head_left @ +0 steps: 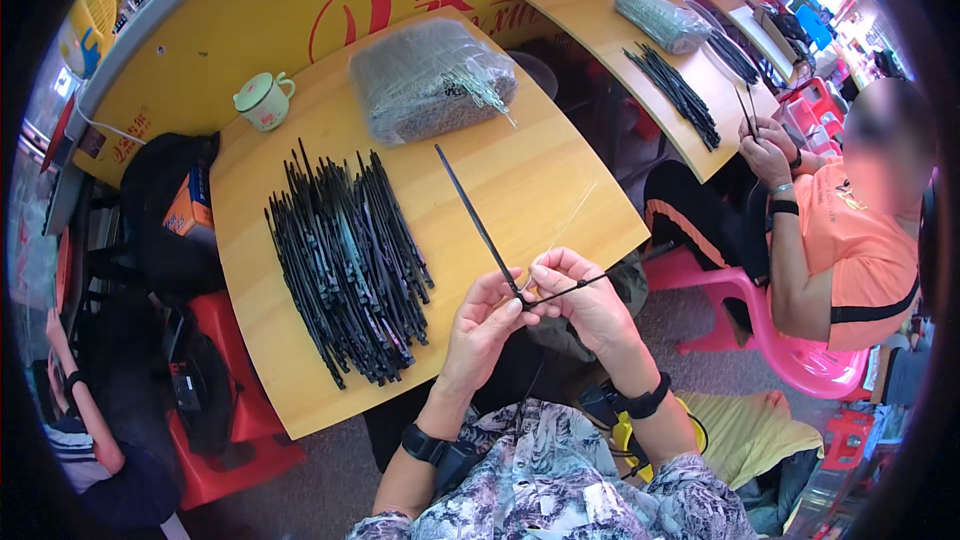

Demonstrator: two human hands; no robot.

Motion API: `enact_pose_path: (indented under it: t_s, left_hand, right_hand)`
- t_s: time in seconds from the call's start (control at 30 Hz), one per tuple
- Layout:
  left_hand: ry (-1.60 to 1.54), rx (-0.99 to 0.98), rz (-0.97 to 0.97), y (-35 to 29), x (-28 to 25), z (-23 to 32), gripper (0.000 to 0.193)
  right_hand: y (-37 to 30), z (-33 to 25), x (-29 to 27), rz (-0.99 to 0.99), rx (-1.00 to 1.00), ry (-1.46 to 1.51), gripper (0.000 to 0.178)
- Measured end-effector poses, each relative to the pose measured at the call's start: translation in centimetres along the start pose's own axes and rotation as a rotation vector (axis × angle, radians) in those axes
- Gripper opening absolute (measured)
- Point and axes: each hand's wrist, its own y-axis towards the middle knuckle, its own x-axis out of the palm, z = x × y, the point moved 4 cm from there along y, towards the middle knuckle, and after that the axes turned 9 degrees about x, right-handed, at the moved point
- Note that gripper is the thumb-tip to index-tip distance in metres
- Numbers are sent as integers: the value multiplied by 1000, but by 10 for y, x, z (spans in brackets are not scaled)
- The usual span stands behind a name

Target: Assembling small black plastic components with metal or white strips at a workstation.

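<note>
A long black plastic-looking strip [470,204] is pinched by the left hand [482,328] and right hand [592,312] — fine fingertip work, seemingly, with steadiness needed next.

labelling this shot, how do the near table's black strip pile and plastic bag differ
The pile of black strips spreads low and uncovered; the plastic bag bulges higher. The pile is mostly black; the bag looks grey and translucent. Both rest on the wood-look table.

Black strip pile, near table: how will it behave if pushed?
The black strip pile would probably spread rather than slide as one; no binding shows. Its strips are likely light, being thin, and fairly stiff, lying mostly straight.
</note>
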Motion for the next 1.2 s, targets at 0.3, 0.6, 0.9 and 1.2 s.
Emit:
enact_pose_path:
  t_s: [0.3,0.6,0.9,1.2]
  left_hand:
    - [-3,-39,123,2,-2,-4,10]
    - [4,-30,140,4,1,-3,9]
    - [136,-106,-13,-2,8,-2,8]
    - [216,-176,-111,0,27,-5,7]
  right_hand:
    - [-15,-7,7,72,-106,-165,19]
    - [-35,-33,3,-42,-173,62,67]
    - [-37,-44,-16,91,-307,-186,28]
    - [-34,-40,-23,49,-261,-186,21]
